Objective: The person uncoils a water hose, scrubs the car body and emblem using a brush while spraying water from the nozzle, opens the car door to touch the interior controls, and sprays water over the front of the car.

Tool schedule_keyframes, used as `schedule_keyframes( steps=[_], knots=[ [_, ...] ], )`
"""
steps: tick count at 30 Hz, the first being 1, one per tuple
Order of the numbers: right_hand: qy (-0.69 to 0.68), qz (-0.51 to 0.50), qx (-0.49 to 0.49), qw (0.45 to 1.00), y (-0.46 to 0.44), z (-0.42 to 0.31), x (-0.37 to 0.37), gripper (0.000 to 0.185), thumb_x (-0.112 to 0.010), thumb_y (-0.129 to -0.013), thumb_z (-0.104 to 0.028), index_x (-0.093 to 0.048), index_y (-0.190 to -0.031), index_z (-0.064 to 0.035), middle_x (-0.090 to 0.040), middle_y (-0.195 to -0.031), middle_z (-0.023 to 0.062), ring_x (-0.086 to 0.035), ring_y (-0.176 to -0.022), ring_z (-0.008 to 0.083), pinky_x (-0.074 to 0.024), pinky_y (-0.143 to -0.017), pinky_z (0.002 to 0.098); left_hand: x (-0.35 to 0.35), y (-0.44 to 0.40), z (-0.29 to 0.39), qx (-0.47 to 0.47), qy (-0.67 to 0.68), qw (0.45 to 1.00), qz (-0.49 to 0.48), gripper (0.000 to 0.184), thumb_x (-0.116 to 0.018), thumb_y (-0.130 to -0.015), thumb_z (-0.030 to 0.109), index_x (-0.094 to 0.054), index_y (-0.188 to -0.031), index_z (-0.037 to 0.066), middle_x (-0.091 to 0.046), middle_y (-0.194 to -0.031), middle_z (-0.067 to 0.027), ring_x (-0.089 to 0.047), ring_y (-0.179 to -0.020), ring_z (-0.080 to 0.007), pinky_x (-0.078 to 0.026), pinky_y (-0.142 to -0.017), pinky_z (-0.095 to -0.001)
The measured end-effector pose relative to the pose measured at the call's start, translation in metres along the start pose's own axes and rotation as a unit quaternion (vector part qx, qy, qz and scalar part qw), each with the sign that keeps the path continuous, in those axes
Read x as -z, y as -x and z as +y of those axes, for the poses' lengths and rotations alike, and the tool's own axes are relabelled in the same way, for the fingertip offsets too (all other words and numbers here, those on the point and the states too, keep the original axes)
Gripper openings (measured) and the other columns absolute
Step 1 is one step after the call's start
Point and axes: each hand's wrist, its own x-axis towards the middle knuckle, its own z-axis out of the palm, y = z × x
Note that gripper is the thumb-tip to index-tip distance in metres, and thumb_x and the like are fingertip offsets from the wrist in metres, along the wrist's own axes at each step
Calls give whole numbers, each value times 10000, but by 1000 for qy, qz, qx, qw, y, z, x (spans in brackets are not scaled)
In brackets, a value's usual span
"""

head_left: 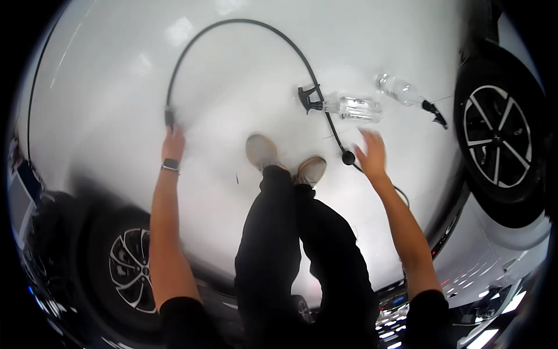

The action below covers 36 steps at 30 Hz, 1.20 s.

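Observation:
A black hose (238, 22) arches over the pale floor in front of my shoes. Its left end, a dark, blurred fitting (169, 114), is in my left hand (174, 144), whose fingers are closed around it. Off to the right, my right hand (374, 152) is open, thumb apart from the fingers, with nothing seen in it. Just left of that hand a black ball (348, 157) sits on the hose. One clear spray bottle (360, 109) lies on its side, its black trigger head by the hose. A second clear spray bottle (401, 91) lies farther right.
At the right stands a light-coloured car with a black and silver wheel (497, 136). Another car's wheel (132, 269) is at the lower left, beside my left arm. My shoes (261, 151) are on the floor between the cars. The hose continues behind my right forearm.

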Motion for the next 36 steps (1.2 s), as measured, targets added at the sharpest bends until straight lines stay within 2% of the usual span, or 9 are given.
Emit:
schedule_keyframes(
  steps=[4,10,13,17,18,21,27,29,36],
  knots=[
    [64,33,104,992,-129,-63,-103,341,-689,-760,-166,-625,-1083,-80,-623,-1107,125,-508,-1209,324,-362,-1058,488,-6,-19,-13,-101,-55,992,-57,291,-545,-918,232,-728,-1112,115,-605,-1313,-74,-393,-1374,-253,-121,-1221,-485],
    [99,-74,78,989,-85,-66,-78,177,-570,-840,-140,-631,-1001,-103,-645,-975,78,-572,-1067,249,-387,-1012,438,-6,45,-42,-135,114,969,-172,164,-563,-905,194,-704,-958,129,-710,-879,-61,-680,-941,-248,-486,-844,-470],
    [125,-40,132,983,-25,-15,-43,129,-543,-871,-125,-615,-974,-99,-633,-1017,93,-591,-1020,268,-397,-1001,436,94,82,-65,-92,232,957,-151,138,-600,-858,224,-705,-885,139,-714,-806,-81,-704,-791,-280,-536,-699,-431],
    [82,98,-93,987,90,-4,42,233,-519,-890,-94,-609,-1100,-50,-617,-1069,158,-563,-1100,335,-426,-982,467,274,132,-141,-77,357,906,-216,404,-680,-771,452,-709,-947,89,-721,-837,-127,-697,-827,-326,-547,-763,-441],
    [30,-98,-206,973,121,-7,81,304,-559,-878,-143,-604,-1162,-46,-615,-1122,182,-558,-1133,353,-436,-984,473,311,149,-159,-83,390,897,-190,466,-688,-762,499,-707,-952,74,-720,-847,-140,-694,-825,-331,-545,-765,-430],
    [-176,-169,-303,921,236,2,138,427,-639,-840,-316,-638,-1133,-6,-642,-1162,218,-598,-1109,371,-472,-950,476,449,195,-210,-75,543,802,-236,589,-721,-736,584,-693,-952,37,-707,-876,-169,-684,-813,-339,-534,-748,-415],
    [-325,38,-354,876,362,-21,267,310,-674,-807,-250,-682,-948,25,-714,-833,138,-709,-746,222,-555,-653,349,711,330,-283,-60,550,829,84,517,-789,-755,477,-623,-886,6,-691,-801,-171,-684,-753,-325,-526,-699,-396],
    [-422,111,-382,814,386,-18,305,249,-650,-826,-194,-674,-957,16,-706,-811,102,-691,-678,161,-542,-591,294,778,352,-282,-20,691,653,309,344,-735,-862,332,-598,-846,17,-659,-699,-112,-648,-619,-244,-500,-605,-327],
    [-632,191,-481,576,379,-108,355,259,-632,-853,-201,-643,-1017,-1,-683,-847,81,-670,-709,170,-542,-598,304,918,435,-401,-228,949,198,94,266,-479,-1015,271,-489,-826,84,-439,-642,-2,-421,-489,-118,-370,-472,-257]
  ],
)
